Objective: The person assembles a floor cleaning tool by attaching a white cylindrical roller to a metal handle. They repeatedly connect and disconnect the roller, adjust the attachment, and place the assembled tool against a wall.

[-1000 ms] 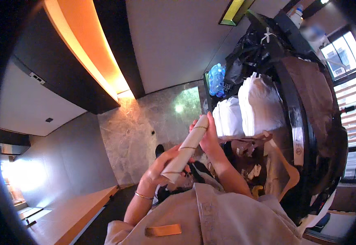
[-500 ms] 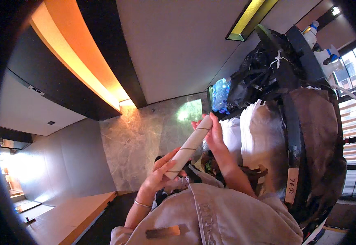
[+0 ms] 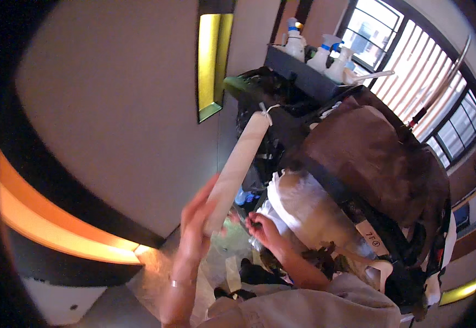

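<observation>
My left hand (image 3: 197, 213) is wrapped round the lower end of a long, pale roll (image 3: 237, 169), slightly smeared by motion. The roll tilts up and to the right, its far end in front of a black bag with a white tie. No brown band shows on it in this frame. Lower and to the right, my right hand (image 3: 266, 230) is apart from the roll, beside white folded linen (image 3: 281, 191). Its fingers are curled near a thin dark strip; what they hold, if anything, I cannot make out.
A cart carries a large brown fabric bag (image 3: 358, 136) and a dark tray (image 3: 309, 68) of white spray bottles (image 3: 319, 57). Blue plastic bottles (image 3: 242, 197) sit low behind the roll. A grey wall (image 3: 118, 109) rises at the left; a slatted window is at the upper right.
My right hand has left the roll and moved down beside the linen. The left hand now holds the roll alone, raised higher. The brown spiral band no longer shows. My view has turned right.
</observation>
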The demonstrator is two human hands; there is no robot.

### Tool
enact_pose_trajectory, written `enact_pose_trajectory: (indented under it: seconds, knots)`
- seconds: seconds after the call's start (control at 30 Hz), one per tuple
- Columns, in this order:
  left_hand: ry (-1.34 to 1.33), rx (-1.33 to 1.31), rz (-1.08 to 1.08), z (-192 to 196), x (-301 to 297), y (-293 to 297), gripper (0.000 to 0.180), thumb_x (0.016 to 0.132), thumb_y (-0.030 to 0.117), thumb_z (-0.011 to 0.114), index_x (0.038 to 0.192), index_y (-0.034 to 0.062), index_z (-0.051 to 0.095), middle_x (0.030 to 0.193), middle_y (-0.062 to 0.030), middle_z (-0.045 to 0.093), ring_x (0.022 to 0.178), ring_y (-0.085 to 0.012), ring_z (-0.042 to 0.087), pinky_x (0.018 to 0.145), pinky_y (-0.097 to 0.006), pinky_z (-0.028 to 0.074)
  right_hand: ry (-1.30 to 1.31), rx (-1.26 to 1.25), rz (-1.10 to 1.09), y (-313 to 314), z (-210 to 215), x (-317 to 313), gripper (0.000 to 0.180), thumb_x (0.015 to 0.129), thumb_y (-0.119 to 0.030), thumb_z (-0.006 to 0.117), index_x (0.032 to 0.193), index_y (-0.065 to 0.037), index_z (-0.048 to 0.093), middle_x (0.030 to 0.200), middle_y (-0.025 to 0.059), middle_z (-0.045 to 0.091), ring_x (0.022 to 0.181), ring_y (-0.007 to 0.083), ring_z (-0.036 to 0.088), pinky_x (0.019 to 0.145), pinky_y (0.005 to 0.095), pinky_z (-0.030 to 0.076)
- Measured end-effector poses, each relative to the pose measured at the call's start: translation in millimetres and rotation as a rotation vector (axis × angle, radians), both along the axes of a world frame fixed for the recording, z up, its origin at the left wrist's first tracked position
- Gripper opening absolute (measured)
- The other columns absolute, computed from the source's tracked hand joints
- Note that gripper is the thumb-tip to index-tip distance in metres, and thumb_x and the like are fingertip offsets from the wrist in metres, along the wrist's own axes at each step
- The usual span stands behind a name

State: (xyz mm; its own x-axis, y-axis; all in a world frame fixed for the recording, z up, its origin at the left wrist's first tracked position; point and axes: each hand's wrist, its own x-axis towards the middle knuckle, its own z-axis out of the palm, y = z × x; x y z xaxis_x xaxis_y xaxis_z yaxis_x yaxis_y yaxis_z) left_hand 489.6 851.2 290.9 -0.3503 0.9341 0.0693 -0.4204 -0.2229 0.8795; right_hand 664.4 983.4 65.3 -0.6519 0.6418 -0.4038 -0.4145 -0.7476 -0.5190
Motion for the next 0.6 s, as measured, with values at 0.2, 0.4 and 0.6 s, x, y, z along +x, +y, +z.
enact_pose_trajectory:
  seconds: [0.2, 0.4, 0.6]
  knots:
    - [-0.111, 0.084, -0.362, 80.9, -28.4, 224.7, 0.083, 0.081, 0.063, 0.052, 0.134, 0.0009, 0.032, 0.123, -0.0207, 0.046, 0.1, -0.0304, 0.058, 0.079, -0.036, 0.054, -0.071, -0.035, -0.037, 18.1, -15.8, 15.7, 0.015, 0.081, -0.004, 0.052, 0.093, -0.001, 0.059, 0.083, 0.0131, 0.061, 0.07, 0.0213, 0.058, 0.057, 0.0287, 0.046]
    - [-0.166, 0.15, -0.221, -5.3, -50.1, 261.9, 0.079, 0.089, 0.055, 0.044, 0.144, 0.0059, 0.016, 0.142, -0.0199, 0.029, 0.129, -0.0295, 0.034, 0.105, -0.049, 0.027, -0.172, 0.042, -0.03, 41.0, -10.0, -0.6, 0.015, 0.083, -0.005, 0.051, 0.096, -0.002, 0.057, 0.084, 0.0122, 0.061, 0.069, 0.0216, 0.06, 0.058, 0.0288, 0.047]
    - [-0.12, -0.233, 0.094, -136.3, -53.6, 150.5, 0.062, 0.092, 0.051, 0.04, 0.134, 0.0057, 0.04, 0.136, -0.0116, 0.043, 0.128, -0.0205, 0.036, 0.105, -0.041, 0.026, -0.389, 0.878, -0.19, 18.4, 37.7, -73.5, 0.019, 0.093, -0.009, 0.043, 0.109, -0.002, 0.051, 0.093, 0.0101, 0.06, 0.084, 0.0176, 0.06, 0.068, 0.0281, 0.047]
